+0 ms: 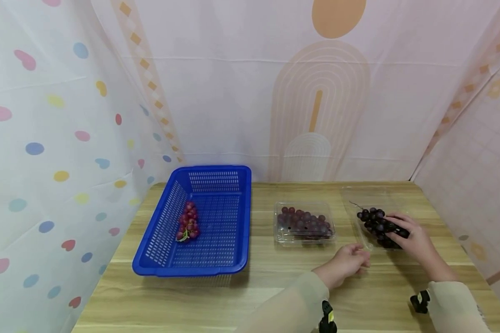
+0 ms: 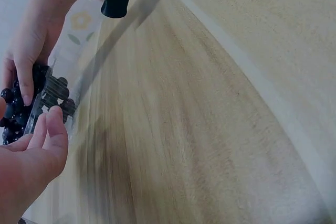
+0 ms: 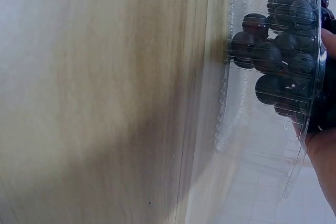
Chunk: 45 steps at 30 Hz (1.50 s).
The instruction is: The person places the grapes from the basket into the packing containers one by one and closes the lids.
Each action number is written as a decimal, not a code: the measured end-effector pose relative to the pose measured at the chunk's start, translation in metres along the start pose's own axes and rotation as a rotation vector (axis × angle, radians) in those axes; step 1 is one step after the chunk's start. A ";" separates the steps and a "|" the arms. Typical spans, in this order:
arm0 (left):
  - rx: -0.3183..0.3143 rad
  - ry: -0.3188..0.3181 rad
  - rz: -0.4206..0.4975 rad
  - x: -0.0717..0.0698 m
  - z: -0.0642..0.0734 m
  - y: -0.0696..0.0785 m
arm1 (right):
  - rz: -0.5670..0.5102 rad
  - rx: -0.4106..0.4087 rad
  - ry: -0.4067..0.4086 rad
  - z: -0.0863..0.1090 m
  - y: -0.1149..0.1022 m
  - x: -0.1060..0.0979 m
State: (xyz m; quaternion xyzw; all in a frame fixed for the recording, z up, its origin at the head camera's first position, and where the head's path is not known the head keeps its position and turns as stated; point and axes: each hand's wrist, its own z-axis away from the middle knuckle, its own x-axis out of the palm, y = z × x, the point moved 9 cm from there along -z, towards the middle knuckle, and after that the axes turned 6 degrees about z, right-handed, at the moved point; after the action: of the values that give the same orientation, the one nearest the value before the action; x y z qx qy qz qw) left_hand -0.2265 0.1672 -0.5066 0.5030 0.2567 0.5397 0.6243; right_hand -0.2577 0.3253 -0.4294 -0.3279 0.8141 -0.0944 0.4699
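Note:
A bunch of black grapes (image 1: pixel 377 223) lies in an open clear plastic clamshell box (image 1: pixel 360 233) at the right of the table. Fingers and thumb of my right hand (image 1: pixel 412 236) grip the bunch from its right side. In the right wrist view, dark grapes (image 3: pixel 268 56) show through the box's transparent wall (image 3: pixel 226 114). My left hand (image 1: pixel 346 264) hovers by the box's front left corner, fingers loosely bent and holding nothing. The left wrist view shows that left hand (image 2: pixel 44 150) close to the box; whether it touches the plastic I cannot tell.
A closed clear box of dark red grapes (image 1: pixel 302 222) sits left of the open one. Farther left stands a blue plastic basket (image 1: pixel 248 222) with a bunch of red grapes (image 1: pixel 188 222) inside. Behind the wooden table (image 1: pixel 183 300) hangs a patterned curtain (image 1: pixel 225 115).

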 end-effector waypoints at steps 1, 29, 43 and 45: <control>-0.002 0.002 0.004 0.000 0.000 0.000 | -0.009 -0.001 -0.003 0.000 0.000 0.001; 0.060 0.147 0.000 -0.012 0.000 -0.005 | 0.033 0.041 -0.233 -0.006 -0.014 0.020; 0.055 0.161 -0.012 -0.014 -0.003 -0.006 | 0.042 0.121 -0.375 -0.013 0.001 0.020; 0.054 0.158 -0.010 -0.014 -0.003 -0.006 | 0.060 0.153 -0.392 -0.013 0.003 0.021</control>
State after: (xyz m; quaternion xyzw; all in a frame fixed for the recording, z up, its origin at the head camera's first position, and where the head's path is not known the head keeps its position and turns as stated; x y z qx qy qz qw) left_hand -0.2304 0.1559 -0.5163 0.4742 0.3219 0.5675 0.5911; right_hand -0.2772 0.3130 -0.4385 -0.2788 0.7071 -0.0763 0.6454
